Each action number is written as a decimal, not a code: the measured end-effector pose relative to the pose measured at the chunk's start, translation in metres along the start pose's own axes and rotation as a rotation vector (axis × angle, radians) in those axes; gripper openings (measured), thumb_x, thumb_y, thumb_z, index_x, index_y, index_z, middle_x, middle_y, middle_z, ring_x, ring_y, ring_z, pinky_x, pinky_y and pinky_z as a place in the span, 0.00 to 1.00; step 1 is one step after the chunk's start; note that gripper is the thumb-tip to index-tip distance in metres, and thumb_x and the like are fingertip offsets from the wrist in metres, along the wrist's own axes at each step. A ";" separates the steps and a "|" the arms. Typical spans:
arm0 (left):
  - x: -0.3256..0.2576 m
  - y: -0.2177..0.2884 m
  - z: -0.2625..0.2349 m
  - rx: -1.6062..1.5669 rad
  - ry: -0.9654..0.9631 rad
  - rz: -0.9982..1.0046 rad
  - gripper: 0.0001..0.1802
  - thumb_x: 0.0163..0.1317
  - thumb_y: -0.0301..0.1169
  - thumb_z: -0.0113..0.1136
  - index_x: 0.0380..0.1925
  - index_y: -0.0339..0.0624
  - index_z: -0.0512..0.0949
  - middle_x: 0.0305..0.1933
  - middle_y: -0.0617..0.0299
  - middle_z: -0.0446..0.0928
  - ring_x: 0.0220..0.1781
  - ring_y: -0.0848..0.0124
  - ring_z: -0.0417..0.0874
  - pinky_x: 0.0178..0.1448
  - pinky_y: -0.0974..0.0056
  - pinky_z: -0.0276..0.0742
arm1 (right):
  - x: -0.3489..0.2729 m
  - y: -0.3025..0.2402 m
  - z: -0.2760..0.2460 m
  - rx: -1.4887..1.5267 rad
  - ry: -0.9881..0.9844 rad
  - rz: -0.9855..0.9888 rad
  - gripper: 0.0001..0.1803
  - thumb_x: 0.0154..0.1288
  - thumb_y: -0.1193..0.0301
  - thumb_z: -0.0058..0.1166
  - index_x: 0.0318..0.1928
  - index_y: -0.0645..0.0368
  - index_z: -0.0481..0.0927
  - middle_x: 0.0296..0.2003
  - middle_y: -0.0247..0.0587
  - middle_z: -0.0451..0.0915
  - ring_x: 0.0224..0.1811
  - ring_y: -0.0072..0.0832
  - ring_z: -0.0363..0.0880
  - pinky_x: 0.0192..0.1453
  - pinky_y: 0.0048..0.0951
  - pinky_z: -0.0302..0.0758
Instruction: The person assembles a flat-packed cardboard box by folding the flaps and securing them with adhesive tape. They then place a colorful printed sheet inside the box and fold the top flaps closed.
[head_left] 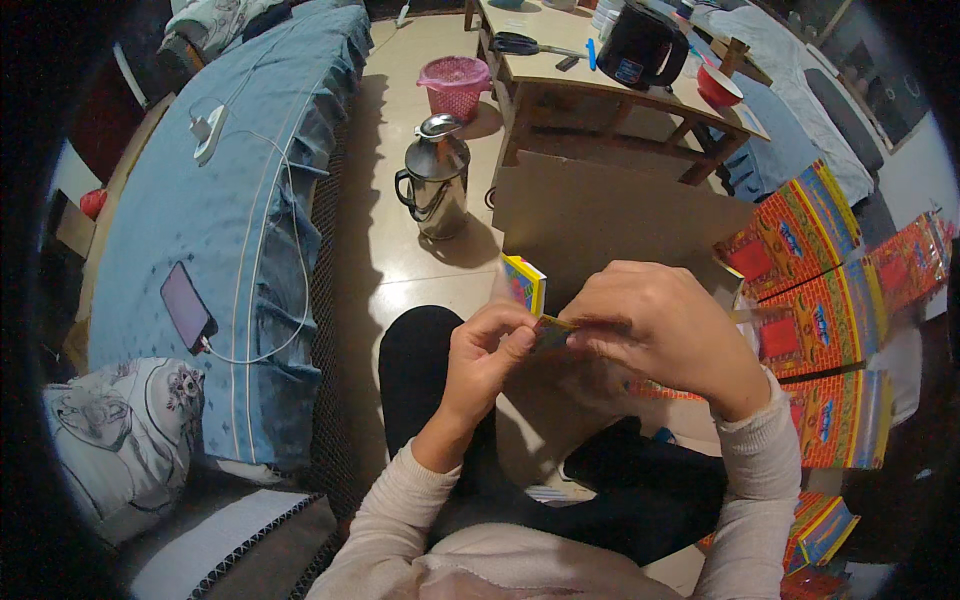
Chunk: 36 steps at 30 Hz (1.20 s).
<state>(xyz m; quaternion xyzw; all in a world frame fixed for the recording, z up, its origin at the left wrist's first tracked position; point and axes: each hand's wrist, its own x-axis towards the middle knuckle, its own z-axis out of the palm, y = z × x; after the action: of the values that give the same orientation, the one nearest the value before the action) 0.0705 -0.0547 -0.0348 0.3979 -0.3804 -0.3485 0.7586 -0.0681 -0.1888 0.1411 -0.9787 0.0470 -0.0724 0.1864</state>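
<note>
In front of my lap, my left hand [480, 355] pinches a small yellow-edged printed piece [526, 284] with a blue face, between thumb and fingers. Whether it is a little box or folded card, I cannot tell. My right hand [660, 325] is closed at the lower right of the piece, its fingertips on a thin dark part that runs from the left thumb. Several flat red, yellow and blue printed packets [820, 335] lie in a row on my right. More of them [825, 530] sit at the lower right.
A brown cardboard sheet [610, 205] stands ahead, below a wooden table [560, 68] with a black electric kettle [640, 45] and a red bowl [718, 87]. A steel jug [440, 190] and pink basket [455, 88] stand on the floor. A phone [188, 305] charges on the blue-covered couch [250, 190].
</note>
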 end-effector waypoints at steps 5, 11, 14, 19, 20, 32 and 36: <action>0.003 0.013 0.010 -0.139 0.096 -0.076 0.09 0.67 0.31 0.70 0.39 0.38 0.82 0.40 0.66 0.80 0.42 0.76 0.78 0.49 0.69 0.73 | 0.004 -0.001 0.003 0.040 -0.011 0.002 0.09 0.58 0.69 0.66 0.40 0.56 0.85 0.35 0.41 0.84 0.42 0.44 0.83 0.47 0.43 0.80; 0.002 0.018 0.010 0.244 0.193 0.092 0.07 0.64 0.24 0.70 0.41 0.38 0.87 0.41 0.61 0.86 0.43 0.71 0.84 0.52 0.66 0.78 | 0.010 -0.005 0.003 0.011 0.029 -0.018 0.09 0.58 0.71 0.65 0.39 0.58 0.84 0.34 0.41 0.83 0.42 0.44 0.82 0.45 0.43 0.80; 0.001 0.023 0.022 0.563 0.281 0.301 0.07 0.62 0.22 0.69 0.41 0.39 0.88 0.43 0.56 0.87 0.45 0.64 0.87 0.51 0.63 0.79 | 0.011 -0.004 0.006 -0.014 0.069 -0.042 0.08 0.58 0.72 0.65 0.39 0.58 0.84 0.34 0.42 0.83 0.42 0.44 0.82 0.45 0.44 0.79; 0.001 0.023 0.026 0.737 0.265 0.418 0.12 0.60 0.22 0.70 0.45 0.40 0.88 0.47 0.53 0.88 0.49 0.57 0.88 0.51 0.59 0.79 | 0.010 -0.006 0.009 -0.001 0.102 -0.015 0.10 0.55 0.75 0.68 0.38 0.59 0.83 0.34 0.42 0.83 0.39 0.42 0.82 0.42 0.40 0.79; 0.000 0.028 0.026 0.759 0.238 0.434 0.13 0.59 0.23 0.70 0.45 0.39 0.88 0.47 0.53 0.88 0.48 0.57 0.88 0.51 0.58 0.78 | 0.009 -0.006 0.009 0.005 0.112 -0.015 0.11 0.53 0.76 0.70 0.38 0.59 0.84 0.34 0.42 0.83 0.37 0.42 0.82 0.41 0.38 0.79; -0.007 0.015 0.025 0.744 0.187 0.420 0.11 0.57 0.22 0.73 0.41 0.39 0.86 0.42 0.55 0.88 0.43 0.60 0.87 0.49 0.60 0.76 | 0.006 -0.016 0.012 -0.138 0.162 -0.035 0.13 0.55 0.71 0.69 0.41 0.56 0.82 0.39 0.38 0.82 0.41 0.40 0.82 0.47 0.38 0.77; -0.006 0.016 0.024 0.746 0.160 0.423 0.09 0.57 0.21 0.73 0.39 0.38 0.85 0.42 0.56 0.88 0.42 0.62 0.86 0.49 0.61 0.76 | 0.002 -0.013 0.010 -0.156 0.162 -0.082 0.08 0.59 0.71 0.64 0.37 0.56 0.78 0.33 0.38 0.77 0.37 0.40 0.79 0.44 0.39 0.74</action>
<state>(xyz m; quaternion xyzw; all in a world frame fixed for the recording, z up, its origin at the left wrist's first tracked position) 0.0505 -0.0512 -0.0134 0.5838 -0.4932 0.0077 0.6449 -0.0636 -0.1731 0.1366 -0.9822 0.0273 -0.1550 0.1021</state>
